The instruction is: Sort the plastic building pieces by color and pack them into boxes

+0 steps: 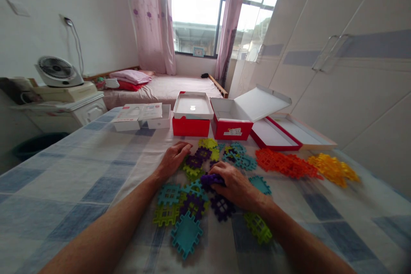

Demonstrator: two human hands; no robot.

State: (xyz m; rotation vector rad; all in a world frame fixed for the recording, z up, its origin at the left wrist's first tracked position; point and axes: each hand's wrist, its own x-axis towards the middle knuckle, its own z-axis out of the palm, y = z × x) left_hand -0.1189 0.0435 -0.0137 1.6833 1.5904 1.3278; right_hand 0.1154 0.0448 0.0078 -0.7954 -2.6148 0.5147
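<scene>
My right hand [233, 180] is closed around a small stack of purple interlocking plastic tiles [210, 181], just above the middle of a loose spread of tiles. My left hand [175, 157] lies on the cloth at the left edge of that spread, fingers stretched out beside the purple tiles [195, 161], with nothing visible in it. Nearer to me are a teal tile [186, 234], a lime green tile [166, 215], another purple tile [222, 207] and, under my right forearm, a green tile [257, 227]. Several teal tiles [245, 162] lie beyond my right hand.
Orange tiles [285, 163] and yellow tiles [334, 169] are heaped on the right. Along the far side stand a white box [128, 125], a red box with a white tray on top [191, 127], an open red box [233, 130] and a shallow red-edged lid [272, 135]. A checked cloth [96, 188] covers the table.
</scene>
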